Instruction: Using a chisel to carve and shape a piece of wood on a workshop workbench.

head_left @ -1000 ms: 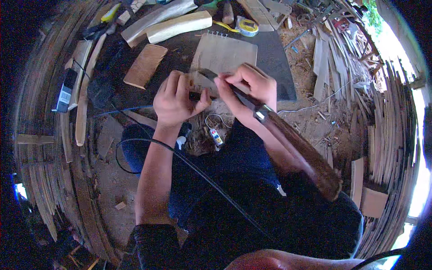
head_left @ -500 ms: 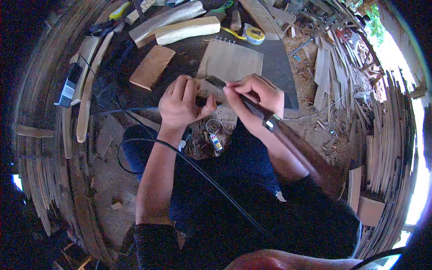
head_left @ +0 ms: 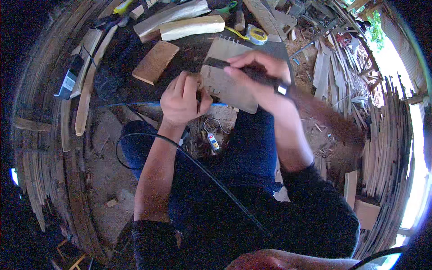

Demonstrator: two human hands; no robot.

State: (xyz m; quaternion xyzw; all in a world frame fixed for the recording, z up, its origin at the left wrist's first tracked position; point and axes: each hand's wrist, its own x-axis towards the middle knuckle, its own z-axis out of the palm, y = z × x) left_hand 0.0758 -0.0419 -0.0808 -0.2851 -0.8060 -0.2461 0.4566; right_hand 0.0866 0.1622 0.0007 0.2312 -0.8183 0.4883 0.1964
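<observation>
My left hand (head_left: 182, 100) is closed near the table's front edge, its fingers curled around a small piece of wood (head_left: 198, 80), most of which they hide. To its right, my right hand (head_left: 263, 74) grips a long-handled carving knife (head_left: 216, 62). The knife's dark blade points left, apart from the wood, and its brown handle runs back along my right forearm, smeared by motion. Beneath the blade and right hand lies a spiral-bound notepad (head_left: 220, 85) with a brownish cover, tilted and reaching over the table's near edge.
On the dark table (head_left: 191, 56) are a reddish-brown wood block (head_left: 155, 62), two pale split billets (head_left: 192, 28) and a yellow tape measure (head_left: 257, 36). A black cable (head_left: 207, 171) crosses before me. Below the edge hangs a small white device (head_left: 212, 141). Wood strips (head_left: 390, 148) stack at the right.
The knife and my right hand have moved up and away from the wood in my left hand. The notepad has turned, and its near corner now sits closer to me.
</observation>
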